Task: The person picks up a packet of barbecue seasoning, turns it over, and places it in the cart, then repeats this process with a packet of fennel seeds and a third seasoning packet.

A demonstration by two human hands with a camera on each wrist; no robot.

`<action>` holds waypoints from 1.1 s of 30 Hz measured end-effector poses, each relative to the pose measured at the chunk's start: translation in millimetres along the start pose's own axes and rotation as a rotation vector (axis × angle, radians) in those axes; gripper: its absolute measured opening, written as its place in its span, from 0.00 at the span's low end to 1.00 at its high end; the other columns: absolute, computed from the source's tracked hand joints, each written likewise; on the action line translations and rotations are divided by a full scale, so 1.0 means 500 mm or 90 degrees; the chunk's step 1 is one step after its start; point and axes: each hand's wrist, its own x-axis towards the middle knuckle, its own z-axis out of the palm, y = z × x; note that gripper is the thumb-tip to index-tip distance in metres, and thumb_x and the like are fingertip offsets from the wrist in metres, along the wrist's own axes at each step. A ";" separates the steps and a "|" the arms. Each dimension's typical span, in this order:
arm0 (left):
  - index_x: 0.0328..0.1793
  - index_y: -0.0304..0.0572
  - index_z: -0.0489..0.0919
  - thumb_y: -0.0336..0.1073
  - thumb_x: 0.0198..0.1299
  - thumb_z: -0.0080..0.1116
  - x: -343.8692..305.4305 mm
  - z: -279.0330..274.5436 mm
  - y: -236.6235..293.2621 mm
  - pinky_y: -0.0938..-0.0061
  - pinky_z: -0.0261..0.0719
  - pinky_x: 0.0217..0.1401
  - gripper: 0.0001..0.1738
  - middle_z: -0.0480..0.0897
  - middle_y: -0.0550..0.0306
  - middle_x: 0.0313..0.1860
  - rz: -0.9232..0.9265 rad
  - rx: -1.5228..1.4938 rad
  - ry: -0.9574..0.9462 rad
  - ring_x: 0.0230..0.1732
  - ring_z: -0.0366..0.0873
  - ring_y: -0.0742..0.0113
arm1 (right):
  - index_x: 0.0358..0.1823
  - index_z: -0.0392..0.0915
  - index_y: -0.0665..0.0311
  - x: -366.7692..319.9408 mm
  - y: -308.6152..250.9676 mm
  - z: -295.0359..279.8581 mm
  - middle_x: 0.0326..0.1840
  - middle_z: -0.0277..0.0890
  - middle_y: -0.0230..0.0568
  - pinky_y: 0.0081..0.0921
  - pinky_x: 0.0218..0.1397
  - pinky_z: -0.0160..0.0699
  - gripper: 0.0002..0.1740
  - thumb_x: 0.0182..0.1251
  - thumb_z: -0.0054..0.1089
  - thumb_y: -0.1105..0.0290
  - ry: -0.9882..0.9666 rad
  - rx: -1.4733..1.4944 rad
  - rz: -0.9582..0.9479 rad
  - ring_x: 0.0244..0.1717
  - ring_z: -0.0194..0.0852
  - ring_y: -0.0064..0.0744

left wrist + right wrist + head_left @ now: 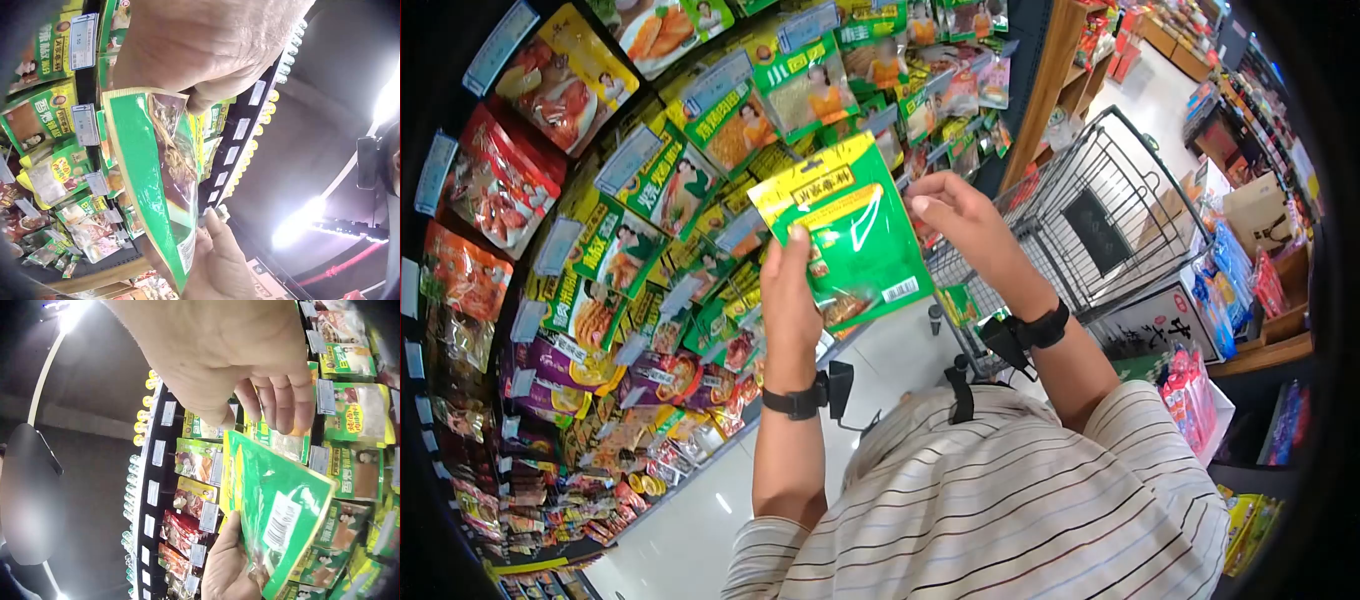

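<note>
A green and yellow packet [855,240] with a barcode at its lower corner is gripped along its left edge by my left hand [788,300], thumb on the face towards me. My right hand [970,225] hovers just beyond the packet's right edge, fingers loosely bent with nothing between them. In the left wrist view the packet [147,181] hangs below my left hand [200,50], and my right hand [222,262] is beside its lower end. The right wrist view shows the packet [275,506] between my left hand [231,565] and my right hand [237,369].
Shelves of hanging seasoning packets [680,180] with price tags fill the left side. A wire shopping cart [1090,220] stands ahead on the right, near a wooden shelf end [1040,95]. Boxes and bagged goods [1230,270] lie farther right. Pale floor [700,530] shows below the shelves.
</note>
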 end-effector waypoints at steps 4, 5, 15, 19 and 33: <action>0.66 0.35 0.76 0.42 0.75 0.54 0.004 -0.001 0.004 0.73 0.75 0.61 0.21 0.82 0.56 0.58 0.021 -0.041 -0.009 0.56 0.78 0.70 | 0.53 0.76 0.68 -0.009 0.021 0.010 0.46 0.79 0.29 0.18 0.52 0.74 0.15 0.77 0.56 0.62 -0.103 -0.035 0.118 0.47 0.74 0.15; 0.66 0.35 0.76 0.42 0.76 0.54 0.005 0.000 0.004 0.73 0.75 0.62 0.21 0.82 0.56 0.58 0.019 -0.042 -0.008 0.56 0.78 0.69 | 0.54 0.76 0.68 -0.011 0.025 0.015 0.47 0.79 0.29 0.19 0.53 0.74 0.16 0.77 0.56 0.62 -0.101 -0.005 0.115 0.48 0.74 0.16; 0.66 0.32 0.73 0.43 0.75 0.52 0.019 0.002 -0.010 0.75 0.74 0.55 0.22 0.78 0.55 0.56 0.115 0.193 0.050 0.52 0.74 0.71 | 0.54 0.77 0.70 -0.004 0.035 0.018 0.49 0.82 0.32 0.20 0.52 0.77 0.15 0.75 0.57 0.65 -0.004 0.069 0.074 0.48 0.77 0.16; 0.65 0.33 0.73 0.45 0.75 0.52 -0.003 0.021 -0.041 0.72 0.78 0.52 0.23 0.78 0.52 0.58 0.179 0.323 -0.038 0.55 0.77 0.68 | 0.48 0.77 0.67 -0.002 0.021 0.015 0.50 0.82 0.39 0.26 0.53 0.79 0.13 0.69 0.61 0.66 0.092 -0.202 -0.009 0.49 0.81 0.32; 0.66 0.35 0.76 0.38 0.71 0.58 0.035 0.033 -0.044 0.69 0.75 0.64 0.21 0.81 0.55 0.60 0.005 -0.078 -0.037 0.59 0.79 0.67 | 0.55 0.75 0.73 0.005 -0.017 -0.012 0.53 0.80 0.43 0.23 0.53 0.80 0.17 0.69 0.61 0.72 0.081 -0.134 -0.096 0.49 0.81 0.25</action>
